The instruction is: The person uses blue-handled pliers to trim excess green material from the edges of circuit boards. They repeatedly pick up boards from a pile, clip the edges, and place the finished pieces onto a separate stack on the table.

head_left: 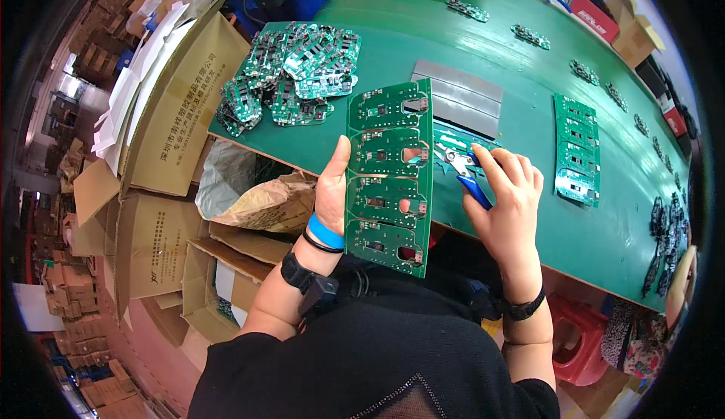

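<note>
At the green bench, a rectangular green circuit-board panel is clamped at its left edge by the left hand, blue-handled metal cutters by the fingers of the right hand. Presumably light, stiff and brittle, the panel is best held by its edges.

I take this for an electronics assembly workshop: my head view shows a long green workbench with a heap of populated circuit boards on its left part and blue-handled cutters over its near edge. Left of the workbench stand open cardboard cartons, with stacked boxes beyond them.
</note>
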A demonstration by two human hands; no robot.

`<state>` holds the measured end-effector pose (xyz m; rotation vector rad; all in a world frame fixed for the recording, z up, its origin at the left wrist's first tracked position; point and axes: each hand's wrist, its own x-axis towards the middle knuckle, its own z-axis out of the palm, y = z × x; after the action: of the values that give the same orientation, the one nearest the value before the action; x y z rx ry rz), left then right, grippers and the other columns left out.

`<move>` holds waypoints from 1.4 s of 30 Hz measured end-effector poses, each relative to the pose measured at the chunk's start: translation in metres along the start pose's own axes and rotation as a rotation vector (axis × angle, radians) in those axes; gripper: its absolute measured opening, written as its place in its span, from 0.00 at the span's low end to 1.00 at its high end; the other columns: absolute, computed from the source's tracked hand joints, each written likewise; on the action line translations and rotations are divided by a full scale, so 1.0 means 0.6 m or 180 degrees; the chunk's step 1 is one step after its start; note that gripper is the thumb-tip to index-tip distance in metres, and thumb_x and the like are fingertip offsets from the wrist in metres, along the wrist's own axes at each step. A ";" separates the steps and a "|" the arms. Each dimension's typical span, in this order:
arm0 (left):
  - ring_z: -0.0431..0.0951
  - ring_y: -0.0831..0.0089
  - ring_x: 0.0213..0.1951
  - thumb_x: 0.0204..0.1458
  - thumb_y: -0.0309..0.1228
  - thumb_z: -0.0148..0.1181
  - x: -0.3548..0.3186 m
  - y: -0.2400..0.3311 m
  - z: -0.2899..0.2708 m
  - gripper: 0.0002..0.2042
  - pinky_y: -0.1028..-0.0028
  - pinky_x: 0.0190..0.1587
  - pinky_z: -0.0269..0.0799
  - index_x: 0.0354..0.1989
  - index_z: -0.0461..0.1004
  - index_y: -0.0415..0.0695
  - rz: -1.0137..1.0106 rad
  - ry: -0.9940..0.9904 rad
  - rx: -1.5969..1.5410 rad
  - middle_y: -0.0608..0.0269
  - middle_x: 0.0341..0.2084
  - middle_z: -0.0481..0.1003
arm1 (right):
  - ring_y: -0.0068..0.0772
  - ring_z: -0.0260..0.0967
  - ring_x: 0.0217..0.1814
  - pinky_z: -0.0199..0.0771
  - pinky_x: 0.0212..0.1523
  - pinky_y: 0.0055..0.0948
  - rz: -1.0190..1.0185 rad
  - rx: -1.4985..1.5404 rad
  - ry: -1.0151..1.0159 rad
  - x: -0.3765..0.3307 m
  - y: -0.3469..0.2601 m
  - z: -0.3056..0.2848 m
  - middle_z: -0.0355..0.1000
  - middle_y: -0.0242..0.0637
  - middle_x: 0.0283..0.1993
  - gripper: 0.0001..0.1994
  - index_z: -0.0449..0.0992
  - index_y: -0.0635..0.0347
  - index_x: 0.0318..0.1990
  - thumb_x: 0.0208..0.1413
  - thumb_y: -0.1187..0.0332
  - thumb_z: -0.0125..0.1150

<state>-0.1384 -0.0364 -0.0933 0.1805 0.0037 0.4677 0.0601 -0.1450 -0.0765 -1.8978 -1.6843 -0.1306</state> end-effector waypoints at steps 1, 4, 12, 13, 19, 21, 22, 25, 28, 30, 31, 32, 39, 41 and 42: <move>0.74 0.46 0.45 0.59 0.56 0.30 0.002 0.000 0.003 0.34 0.51 0.42 0.75 0.67 0.43 0.45 -0.0036 -0.0038 0.0026 0.43 0.63 0.51 | 0.39 0.62 0.49 0.55 0.52 0.39 0.0033 0.0063 -0.0027 0.000 0.003 -0.002 0.67 0.36 0.45 0.28 0.72 0.54 0.50 0.34 0.67 0.65; 0.72 0.47 0.49 0.58 0.58 0.30 0.004 0.004 0.022 0.35 0.50 0.45 0.74 0.66 0.47 0.43 0.0165 0.0407 0.0048 0.43 0.61 0.55 | 0.40 0.63 0.49 0.56 0.52 0.37 0.0123 0.0196 0.0290 -0.001 0.018 -0.007 0.68 0.37 0.44 0.27 0.73 0.56 0.49 0.34 0.69 0.63; 0.72 0.59 0.50 0.59 0.58 0.26 0.016 -0.004 0.030 0.34 0.59 0.51 0.72 0.62 0.56 0.44 0.0224 0.0857 0.1932 0.52 0.54 0.67 | 0.38 0.62 0.49 0.54 0.52 0.39 -0.0403 0.0065 0.0018 0.011 -0.022 -0.019 0.67 0.36 0.44 0.28 0.72 0.54 0.49 0.32 0.67 0.66; 0.73 0.62 0.48 0.60 0.56 0.27 0.017 -0.006 0.032 0.32 0.61 0.49 0.73 0.61 0.56 0.43 0.0293 0.0907 0.1991 0.53 0.52 0.68 | 0.38 0.61 0.49 0.53 0.52 0.39 -0.0431 0.0033 0.0001 0.013 -0.028 -0.017 0.67 0.36 0.44 0.29 0.72 0.54 0.49 0.32 0.66 0.67; 0.75 0.70 0.45 0.63 0.49 0.28 0.017 -0.012 0.042 0.26 0.69 0.45 0.76 0.60 0.57 0.42 0.0592 0.0973 0.2323 0.56 0.48 0.70 | 0.37 0.61 0.50 0.53 0.52 0.39 -0.0461 -0.0066 -0.0027 0.019 -0.040 -0.014 0.66 0.35 0.45 0.29 0.71 0.53 0.50 0.32 0.66 0.68; 0.75 0.70 0.45 0.63 0.49 0.28 0.016 -0.012 0.046 0.26 0.70 0.45 0.76 0.60 0.57 0.41 0.0623 0.0943 0.2477 0.56 0.49 0.70 | 0.37 0.61 0.50 0.53 0.52 0.40 -0.0474 -0.0108 -0.0026 0.020 -0.040 -0.014 0.66 0.34 0.45 0.30 0.70 0.53 0.50 0.32 0.66 0.68; 0.75 0.68 0.45 0.62 0.51 0.27 0.015 -0.011 0.043 0.28 0.68 0.45 0.76 0.60 0.57 0.42 0.0602 0.0948 0.2582 0.55 0.49 0.70 | 0.37 0.61 0.50 0.53 0.52 0.40 -0.0479 -0.0133 -0.0032 0.020 -0.040 -0.014 0.66 0.34 0.45 0.30 0.70 0.53 0.50 0.32 0.66 0.68; 0.75 0.64 0.46 0.61 0.55 0.25 0.015 -0.009 0.035 0.31 0.64 0.46 0.76 0.61 0.57 0.42 0.0571 0.0973 0.2805 0.53 0.51 0.69 | 0.37 0.61 0.50 0.53 0.52 0.40 -0.0467 -0.0201 -0.0081 0.020 -0.041 -0.018 0.66 0.34 0.45 0.30 0.70 0.53 0.51 0.32 0.66 0.68; 0.76 0.64 0.45 0.61 0.54 0.25 0.016 -0.012 0.035 0.31 0.64 0.45 0.76 0.60 0.57 0.42 0.0603 0.1018 0.2827 0.53 0.51 0.69 | 0.37 0.61 0.50 0.53 0.52 0.40 -0.0467 -0.0234 -0.0101 0.020 -0.042 -0.020 0.66 0.34 0.46 0.30 0.70 0.52 0.51 0.32 0.66 0.68; 0.76 0.64 0.45 0.61 0.54 0.25 0.016 -0.012 0.037 0.31 0.65 0.45 0.76 0.60 0.57 0.42 0.0613 0.1052 0.2815 0.53 0.50 0.69 | 0.37 0.61 0.50 0.53 0.52 0.40 -0.0468 -0.0248 -0.0099 0.020 -0.042 -0.020 0.66 0.34 0.46 0.30 0.70 0.52 0.51 0.33 0.66 0.68; 0.76 0.64 0.45 0.61 0.54 0.25 0.016 -0.012 0.038 0.31 0.65 0.45 0.76 0.60 0.57 0.42 0.0617 0.1055 0.2806 0.53 0.50 0.69 | 0.37 0.61 0.50 0.53 0.52 0.40 -0.0466 -0.0257 -0.0098 0.020 -0.042 -0.019 0.66 0.34 0.46 0.30 0.70 0.52 0.51 0.32 0.66 0.68; 0.76 0.64 0.45 0.61 0.54 0.25 0.015 -0.012 0.038 0.31 0.65 0.45 0.76 0.60 0.57 0.42 0.0622 0.1058 0.2796 0.53 0.50 0.70 | 0.37 0.61 0.50 0.53 0.52 0.40 -0.0464 -0.0265 -0.0098 0.020 -0.042 -0.019 0.66 0.34 0.45 0.30 0.70 0.52 0.51 0.32 0.66 0.68; 0.76 0.64 0.45 0.61 0.54 0.24 0.016 -0.011 0.042 0.31 0.65 0.45 0.76 0.60 0.58 0.42 0.0589 0.1091 0.2766 0.53 0.50 0.70 | 0.36 0.61 0.49 0.53 0.51 0.40 -0.0443 -0.0194 -0.0059 0.015 -0.038 -0.007 0.66 0.33 0.45 0.31 0.70 0.51 0.51 0.31 0.66 0.69; 0.76 0.64 0.45 0.61 0.54 0.24 0.016 -0.010 0.041 0.31 0.64 0.46 0.76 0.60 0.58 0.42 0.0596 0.1100 0.2697 0.53 0.50 0.70 | 0.36 0.61 0.49 0.54 0.50 0.39 -0.0493 -0.0223 0.0038 0.016 -0.038 -0.007 0.66 0.33 0.45 0.31 0.71 0.51 0.51 0.31 0.66 0.69; 0.76 0.64 0.45 0.61 0.54 0.24 0.016 -0.011 0.041 0.31 0.64 0.46 0.76 0.60 0.58 0.41 0.0591 0.1105 0.2658 0.53 0.50 0.70 | 0.36 0.61 0.49 0.54 0.50 0.39 -0.0490 -0.0222 0.0035 0.017 -0.038 -0.007 0.66 0.33 0.44 0.31 0.71 0.51 0.51 0.31 0.66 0.69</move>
<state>-0.1256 -0.0419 -0.0697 0.9224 0.5324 0.6587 0.0423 -0.1378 -0.0604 -1.8120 -1.8394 -0.2631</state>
